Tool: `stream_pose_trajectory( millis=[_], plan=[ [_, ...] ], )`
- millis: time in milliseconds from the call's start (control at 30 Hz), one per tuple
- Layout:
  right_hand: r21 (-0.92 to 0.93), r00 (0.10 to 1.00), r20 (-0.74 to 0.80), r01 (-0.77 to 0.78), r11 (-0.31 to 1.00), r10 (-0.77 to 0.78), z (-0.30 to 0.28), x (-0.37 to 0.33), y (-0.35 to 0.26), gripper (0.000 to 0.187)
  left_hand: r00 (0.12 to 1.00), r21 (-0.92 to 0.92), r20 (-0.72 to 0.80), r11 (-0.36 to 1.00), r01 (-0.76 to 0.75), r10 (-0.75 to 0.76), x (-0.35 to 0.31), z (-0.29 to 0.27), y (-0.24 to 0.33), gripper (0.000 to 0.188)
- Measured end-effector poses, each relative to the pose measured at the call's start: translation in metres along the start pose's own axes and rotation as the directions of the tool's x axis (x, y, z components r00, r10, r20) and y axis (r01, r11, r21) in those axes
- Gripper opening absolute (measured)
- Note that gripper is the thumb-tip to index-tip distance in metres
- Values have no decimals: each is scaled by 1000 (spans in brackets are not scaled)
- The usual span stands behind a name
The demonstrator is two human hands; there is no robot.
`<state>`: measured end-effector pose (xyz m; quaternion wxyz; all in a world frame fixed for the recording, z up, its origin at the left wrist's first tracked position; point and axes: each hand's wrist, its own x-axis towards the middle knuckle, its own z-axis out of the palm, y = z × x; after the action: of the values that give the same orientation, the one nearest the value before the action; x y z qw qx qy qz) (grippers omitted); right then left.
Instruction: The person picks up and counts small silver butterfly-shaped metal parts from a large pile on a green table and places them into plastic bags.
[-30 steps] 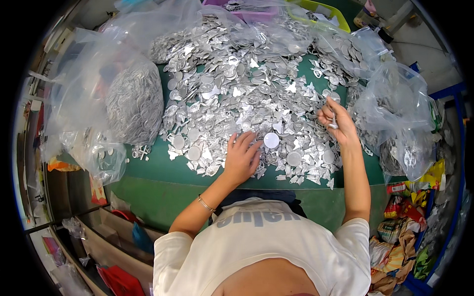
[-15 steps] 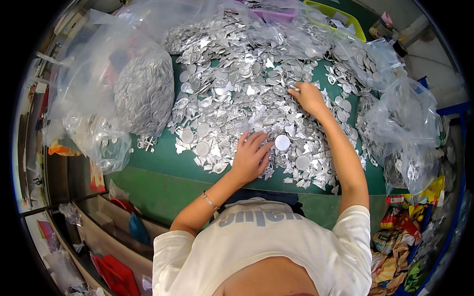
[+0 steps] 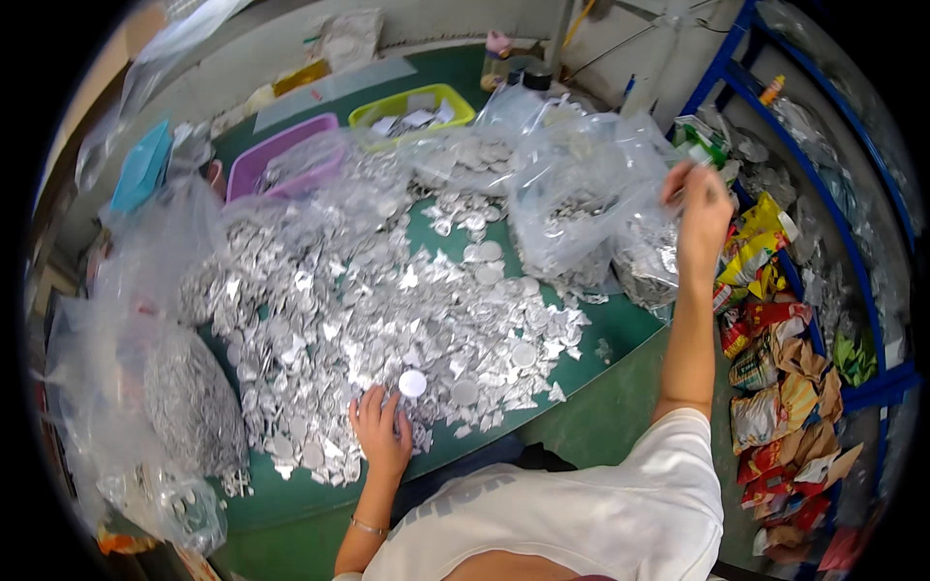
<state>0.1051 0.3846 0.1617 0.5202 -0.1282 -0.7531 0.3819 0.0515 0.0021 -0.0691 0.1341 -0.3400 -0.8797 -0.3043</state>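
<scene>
A wide heap of small silver metal pieces (image 3: 426, 320), flat discs and cut-out shapes among them, is spread over the green table. At the heap's near edge lies my left hand (image 3: 381, 431), palm down with fingers spread on the pieces. Just right of its fingertips is a bright white round disc (image 3: 412, 383). My right hand (image 3: 702, 198) is raised at the table's right side, beside the clear plastic bags of metal pieces (image 3: 647, 254). Its fingers are curled together; what they hold, if anything, is too small to make out.
A purple basket (image 3: 284, 155) and a yellow-green basket (image 3: 412, 113) stand at the back. A large bag of metal pieces (image 3: 194, 402) sits on the left. Beyond the right table edge are blue shelving (image 3: 794, 126) and crumpled coloured packets (image 3: 775, 387).
The view has swung to the right. My right hand has left the heap and moved right toward the bags and shelving. My left hand stays at the heap's near edge beside the white disc.
</scene>
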Motion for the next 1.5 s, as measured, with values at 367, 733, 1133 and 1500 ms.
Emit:
stream_pose_trajectory(
  millis=[367,733,1133,1500],
  plan=[
    [-887,944,189,46,459,270,-88,167,259,46,999,27,-34,999,-34,35,-3,6,-5,31],
    [-223,825,466,459,860,-319,16,-62,34,16,995,-61,-82,996,57,-62,-2,-1,5,32],
    [-387,719,683,211,898,126,40,-218,62,36,996,-72,82,997,33,-27,24,34,69,40],
    [387,405,691,-907,166,599,52,-206,68,18,978,-66,206,998,15,-1,23,35,79,44]
  ],
)
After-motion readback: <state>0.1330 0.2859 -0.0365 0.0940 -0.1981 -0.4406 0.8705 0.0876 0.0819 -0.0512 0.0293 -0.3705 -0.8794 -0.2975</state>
